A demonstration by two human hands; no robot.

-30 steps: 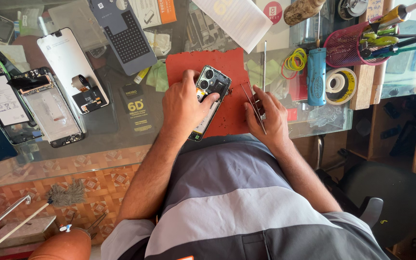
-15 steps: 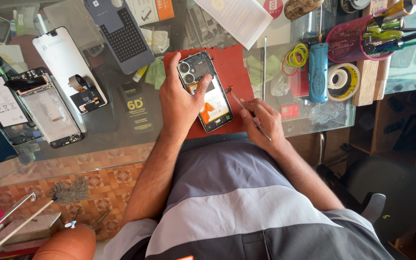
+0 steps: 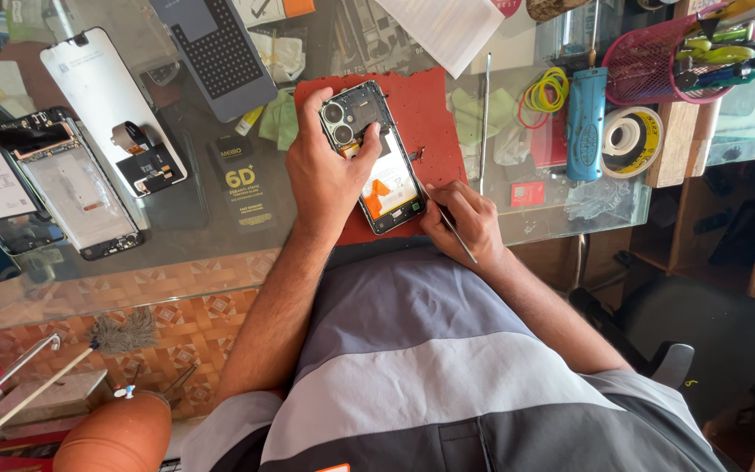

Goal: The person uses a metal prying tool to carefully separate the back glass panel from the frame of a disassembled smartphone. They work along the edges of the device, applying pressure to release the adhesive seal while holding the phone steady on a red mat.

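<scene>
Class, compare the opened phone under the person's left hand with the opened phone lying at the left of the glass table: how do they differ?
The opened phone on the red mat is pinned by the left hand, while the right hand works a thin tool at its edge; the dark opened phone at the left lies untouched. The first rests on the mat, the second on bare glass. Both have their backs off, insides showing.

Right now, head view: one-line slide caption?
Left hand steadies an opened phone on a red mat while right hand holds a thin metal tool at its edge.
</scene>
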